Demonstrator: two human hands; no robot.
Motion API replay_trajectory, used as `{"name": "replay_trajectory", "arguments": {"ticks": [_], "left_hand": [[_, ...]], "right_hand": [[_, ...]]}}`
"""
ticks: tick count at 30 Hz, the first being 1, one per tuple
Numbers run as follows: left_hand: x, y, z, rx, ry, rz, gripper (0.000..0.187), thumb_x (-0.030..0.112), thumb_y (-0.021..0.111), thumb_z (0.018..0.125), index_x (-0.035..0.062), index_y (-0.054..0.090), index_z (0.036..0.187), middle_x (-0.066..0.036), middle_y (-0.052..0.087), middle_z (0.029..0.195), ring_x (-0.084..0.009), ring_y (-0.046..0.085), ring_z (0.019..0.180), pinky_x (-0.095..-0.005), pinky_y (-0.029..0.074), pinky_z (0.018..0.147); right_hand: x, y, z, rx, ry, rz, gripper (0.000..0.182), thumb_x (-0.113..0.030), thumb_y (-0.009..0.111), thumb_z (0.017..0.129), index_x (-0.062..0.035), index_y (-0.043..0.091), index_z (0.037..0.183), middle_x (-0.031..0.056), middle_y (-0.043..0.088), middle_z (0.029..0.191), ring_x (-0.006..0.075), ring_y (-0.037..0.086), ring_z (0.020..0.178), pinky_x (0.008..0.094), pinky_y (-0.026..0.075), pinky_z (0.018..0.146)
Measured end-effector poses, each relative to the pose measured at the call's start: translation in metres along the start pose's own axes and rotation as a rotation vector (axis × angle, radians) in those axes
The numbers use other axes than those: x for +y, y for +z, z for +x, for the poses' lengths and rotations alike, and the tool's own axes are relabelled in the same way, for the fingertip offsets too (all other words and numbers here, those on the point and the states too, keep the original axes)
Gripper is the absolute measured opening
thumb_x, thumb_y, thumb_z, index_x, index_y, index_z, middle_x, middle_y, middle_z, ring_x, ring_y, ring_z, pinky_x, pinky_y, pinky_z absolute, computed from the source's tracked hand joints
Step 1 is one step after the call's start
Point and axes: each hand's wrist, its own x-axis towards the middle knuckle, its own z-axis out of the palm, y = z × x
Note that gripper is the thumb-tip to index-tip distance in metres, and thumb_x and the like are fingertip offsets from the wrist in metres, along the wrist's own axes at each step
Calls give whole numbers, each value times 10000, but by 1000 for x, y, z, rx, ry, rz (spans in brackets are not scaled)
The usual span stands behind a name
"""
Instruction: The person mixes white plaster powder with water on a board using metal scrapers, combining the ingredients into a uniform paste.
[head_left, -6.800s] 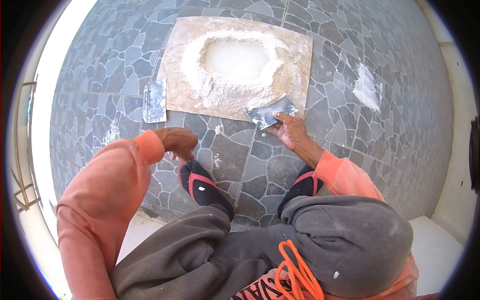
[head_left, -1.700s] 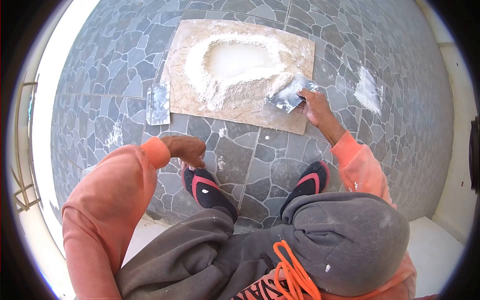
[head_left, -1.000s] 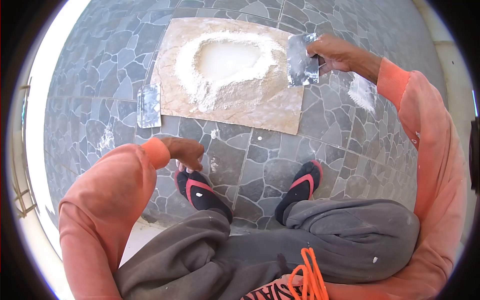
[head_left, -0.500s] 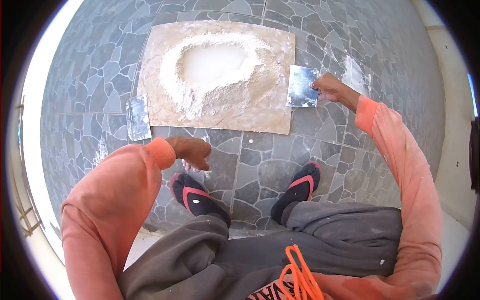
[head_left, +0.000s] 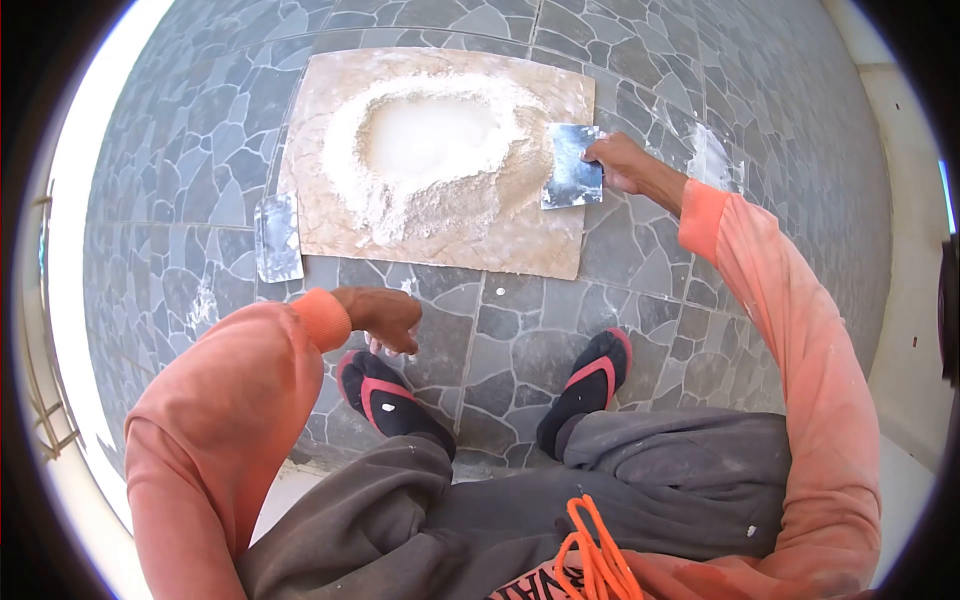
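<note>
My right hand (head_left: 618, 163) is closed on the right edge of a flat metal scraper (head_left: 572, 175), smeared with white. The plate overlaps the right edge of a tan marbled board (head_left: 420, 257), beside a ring of white powder (head_left: 500, 165). Inside that ring lies a pool of milky liquid (head_left: 425, 135). My left hand (head_left: 385, 318) hangs loosely above my left foot, its white-dusted fingers bent down and partly apart, with nothing seen in them. A second metal scraper (head_left: 278, 237) lies at the board's lower left corner.
Grey stone-patterned tiles (head_left: 640, 255) surround the board, with white smears (head_left: 710, 155) to its right. My left foot (head_left: 385, 395) and right foot (head_left: 595, 375), in sandals, stand close to the board's near side. A pale wall (head_left: 900, 200) runs along the right.
My right hand has moved left with the scraper, from beside the board to over its right edge, close to the powder. My left hand stays nearly in place.
</note>
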Motion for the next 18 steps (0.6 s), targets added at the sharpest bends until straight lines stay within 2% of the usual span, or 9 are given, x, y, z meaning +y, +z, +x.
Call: {"name": "replay_trajectory", "arguments": {"ticks": [3,9,15,18], "left_hand": [[-5,-2,3,3,4,2,382,320,571,867,-14,690,724,-114,692,684,-229,700,630,-353,546,666],[-3,-9,6,-4,4,37,378,326,563,849,0,694,711,-101,691,671,-221,690,612,-347,552,671],[-4,-14,13,-11,15,29,371,327,566,851,9,696,710,-89,694,675,-213,692,613,-346,553,671],[-2,-17,13,-17,6,15,369,329,569,858,10,696,722,-83,699,689,-209,694,619,-347,552,671]], "right_hand": [[0,0,-1,-22,-48,4,209,1,611,833,67,554,1023,101,584,913,205,618,757,450,552,649],[-17,6,-12,-42,-101,-180,173,-24,578,817,48,572,975,89,592,838,198,615,723,430,541,631],[-35,12,-24,-68,-141,-139,246,-51,571,820,70,583,1034,87,614,851,185,612,718,370,523,608],[-48,18,-28,-25,-200,-237,269,-62,560,829,69,583,1064,80,618,845,178,609,719,351,513,610]]}}
